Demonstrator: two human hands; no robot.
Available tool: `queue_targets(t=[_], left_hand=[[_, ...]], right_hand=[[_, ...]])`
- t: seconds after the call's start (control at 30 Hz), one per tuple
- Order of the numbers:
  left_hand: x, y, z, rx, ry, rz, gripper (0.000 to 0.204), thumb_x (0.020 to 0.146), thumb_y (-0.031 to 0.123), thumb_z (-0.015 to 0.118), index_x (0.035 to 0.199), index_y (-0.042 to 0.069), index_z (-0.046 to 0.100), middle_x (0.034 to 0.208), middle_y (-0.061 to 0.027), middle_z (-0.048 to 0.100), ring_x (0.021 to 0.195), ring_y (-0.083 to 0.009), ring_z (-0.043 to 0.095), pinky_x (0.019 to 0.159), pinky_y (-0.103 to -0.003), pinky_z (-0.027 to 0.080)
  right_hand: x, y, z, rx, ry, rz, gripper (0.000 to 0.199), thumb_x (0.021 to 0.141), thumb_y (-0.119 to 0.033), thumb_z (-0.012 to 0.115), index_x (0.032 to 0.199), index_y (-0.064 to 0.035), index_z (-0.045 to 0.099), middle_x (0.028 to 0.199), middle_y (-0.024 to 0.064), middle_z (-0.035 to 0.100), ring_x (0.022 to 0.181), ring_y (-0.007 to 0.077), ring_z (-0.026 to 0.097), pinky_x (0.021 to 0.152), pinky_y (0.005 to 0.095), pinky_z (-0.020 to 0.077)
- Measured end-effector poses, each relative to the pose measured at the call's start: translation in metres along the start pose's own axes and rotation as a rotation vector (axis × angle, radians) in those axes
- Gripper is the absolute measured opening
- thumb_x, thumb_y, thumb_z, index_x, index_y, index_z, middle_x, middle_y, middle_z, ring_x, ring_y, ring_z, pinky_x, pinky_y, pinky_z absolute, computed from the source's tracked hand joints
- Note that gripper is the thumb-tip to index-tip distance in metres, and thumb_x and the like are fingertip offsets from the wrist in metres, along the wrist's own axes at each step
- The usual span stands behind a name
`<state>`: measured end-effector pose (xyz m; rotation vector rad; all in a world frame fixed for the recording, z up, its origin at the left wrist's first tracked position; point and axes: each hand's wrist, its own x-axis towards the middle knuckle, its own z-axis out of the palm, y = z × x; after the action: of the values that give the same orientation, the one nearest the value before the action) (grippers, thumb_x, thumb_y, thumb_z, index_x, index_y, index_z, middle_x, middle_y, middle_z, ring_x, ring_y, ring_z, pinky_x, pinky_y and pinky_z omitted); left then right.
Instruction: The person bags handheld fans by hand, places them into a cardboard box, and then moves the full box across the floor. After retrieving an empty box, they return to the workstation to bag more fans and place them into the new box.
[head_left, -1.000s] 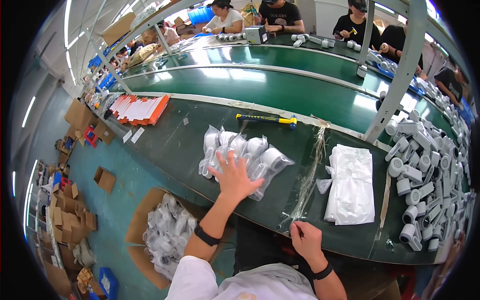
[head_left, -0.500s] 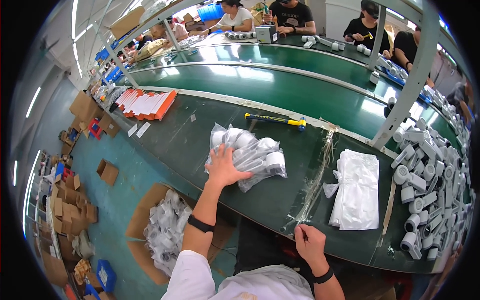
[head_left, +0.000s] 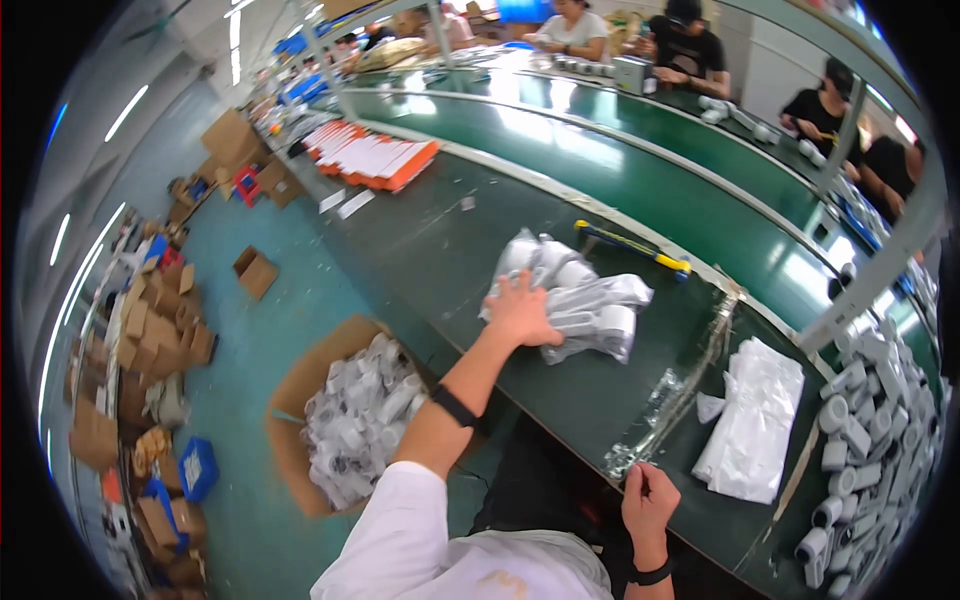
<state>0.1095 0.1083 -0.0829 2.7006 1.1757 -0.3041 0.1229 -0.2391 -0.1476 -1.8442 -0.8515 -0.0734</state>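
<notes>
My left hand [head_left: 520, 312] lies with fingers spread on a few clear plastic bags [head_left: 575, 295] on the dark green bench, touching them. Inside the bags are white-and-grey plastic parts with round heads. At the bench's front edge, my right hand [head_left: 650, 500] is closed, thumb against the curled fingers; anything held in it is hidden. Near it, a strip of crumpled clear tape [head_left: 690, 385] runs across the bench. Beyond the bags rests a yellow-and-black hammer [head_left: 635, 248]. A stack of flat white plastic bags [head_left: 755, 425] is to the right.
A cardboard box [head_left: 285, 430] full of bagged parts stands on the floor at left. Loose white-and-grey parts [head_left: 870, 440] are heaped at right. Orange-and-white flat cartons [head_left: 375, 155] lie farther left. A metal post [head_left: 880, 255] rises at right; co-workers sit beyond the green conveyor [head_left: 560, 150].
The view has swung, so the bench appears shifted right and more of the floor shows at left. My left hand stays on the bagged parts; my right stays closed at the edge.
</notes>
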Motion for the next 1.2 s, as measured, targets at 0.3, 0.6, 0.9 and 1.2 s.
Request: queue_targets(t=[0.3,0.6,0.9,1.2], left_hand=[[0.008,0.003,0.001,-0.091,-0.059,0.008,0.094,0.053,0.049,0.081,0.133,0.008,0.053,0.155,-0.0175,0.022,0.143,-0.0472,0.013,0.097,-0.075,0.027],[0.001,0.003,0.001,-0.15,-0.013,0.007,0.085,0.054,0.043,0.08,0.129,0.008,0.058,0.152,-0.0159,0.026,0.143,-0.0469,0.013,0.102,-0.072,0.024],[-0.005,0.007,0.007,-0.116,0.094,0.117,0.078,0.056,0.047,0.076,0.123,0.01,0.064,0.148,-0.0146,0.034,0.14,-0.0446,0.022,0.103,-0.067,0.027],[-0.009,0.004,0.011,-0.038,0.158,0.139,0.078,0.056,0.052,0.074,0.121,0.01,0.065,0.142,-0.0129,0.04,0.136,-0.0403,0.03,0.102,-0.064,0.032]], right_hand=[[-0.009,0.007,0.006,0.009,0.009,0.063,0.007,0.088,-0.005,0.065,0.087,0.0016,0.066,0.068,0.0102,0.061,0.055,0.0176,0.055,0.052,0.0296,0.0425],[-0.006,0.006,0.004,-0.027,-0.025,0.06,0.013,0.092,-0.009,0.063,0.09,0.0038,0.065,0.069,0.0051,0.061,0.058,0.0095,0.052,0.054,0.0245,0.0417],[-0.006,0.006,0.003,-0.036,0.026,0.037,0.01,0.09,-0.008,0.064,0.089,0.0021,0.066,0.068,0.0075,0.061,0.058,0.014,0.055,0.055,0.0273,0.0437],[-0.005,0.003,0.004,-0.028,0.053,0.02,0.006,0.085,-0.006,0.068,0.084,-0.0009,0.065,0.066,0.0098,0.06,0.053,0.0204,0.057,0.052,0.0304,0.0448]])
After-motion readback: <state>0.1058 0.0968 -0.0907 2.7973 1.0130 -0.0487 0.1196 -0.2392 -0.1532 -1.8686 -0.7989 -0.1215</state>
